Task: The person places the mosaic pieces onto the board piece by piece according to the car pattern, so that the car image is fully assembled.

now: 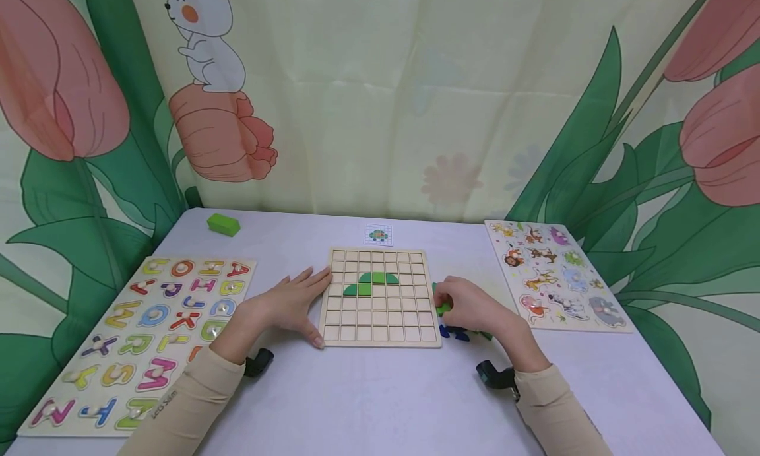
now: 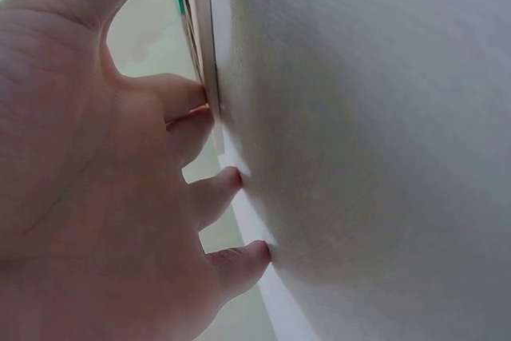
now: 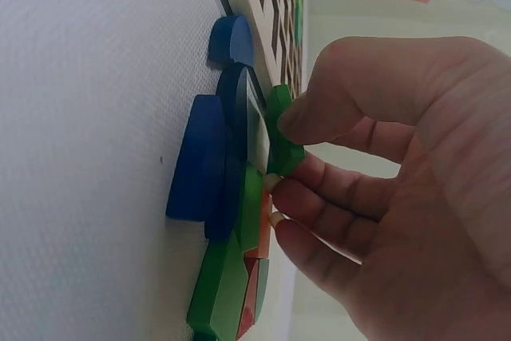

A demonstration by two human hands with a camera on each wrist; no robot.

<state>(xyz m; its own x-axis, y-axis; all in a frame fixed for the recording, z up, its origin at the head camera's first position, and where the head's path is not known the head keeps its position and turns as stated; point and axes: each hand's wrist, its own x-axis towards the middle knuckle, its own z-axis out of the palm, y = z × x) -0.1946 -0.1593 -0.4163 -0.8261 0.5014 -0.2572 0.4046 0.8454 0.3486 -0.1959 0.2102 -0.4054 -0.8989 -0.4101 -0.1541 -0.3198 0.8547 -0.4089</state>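
A wooden grid board (image 1: pixel 380 317) lies mid-table, with several green pieces (image 1: pixel 365 289) set in its upper cells. My left hand (image 1: pixel 295 302) rests at the board's left edge, fingers spread and thumb near the lower corner. In the left wrist view, the fingertips (image 2: pixel 231 177) touch down along the tabletop. Just right of the board, my right hand (image 1: pixel 472 302) pinches a green block (image 3: pixel 281 133) between thumb and fingers. Below that hand lies a pile of loose pieces: blue blocks (image 3: pixel 200 157), green blocks (image 3: pixel 219 285) and some red ones, partly hidden from the head view.
A small pattern card (image 1: pixel 378 235) lies behind the board. On the left is an alphabet puzzle board (image 1: pixel 127 304), partly under my left forearm, with a green rectangular block (image 1: pixel 223 224) farther back. An animal puzzle board (image 1: pixel 558 297) sits at the right. A printed curtain hangs behind the table.
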